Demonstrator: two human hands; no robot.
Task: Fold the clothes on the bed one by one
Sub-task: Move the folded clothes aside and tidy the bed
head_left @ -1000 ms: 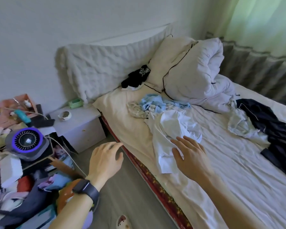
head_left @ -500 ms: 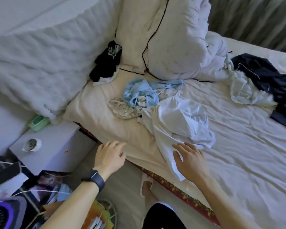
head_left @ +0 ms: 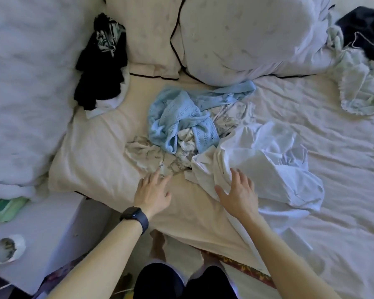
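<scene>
A heap of clothes lies in the middle of the bed (head_left: 333, 223): a light blue knit garment (head_left: 181, 117) on top of a pale patterned garment (head_left: 151, 156), with a crumpled white shirt (head_left: 266, 162) to their right. My left hand (head_left: 153, 190), with a dark watch on its wrist, hovers with straight fingers at the patterned garment's near edge. My right hand (head_left: 238, 193) lies with spread fingers on the white shirt's near part. Neither hand holds anything.
A black garment (head_left: 102, 61) lies at the back left beside two pillows (head_left: 235, 35). At the far right lie a pale green garment (head_left: 361, 91) and a dark one (head_left: 367, 29). A white nightstand (head_left: 41, 234) with a small bowl (head_left: 8, 251) stands at the left.
The view has swung down over the bed. Both hands have moved forward: the left from beside the bed's edge to the patterned garment, the right further onto the white shirt.
</scene>
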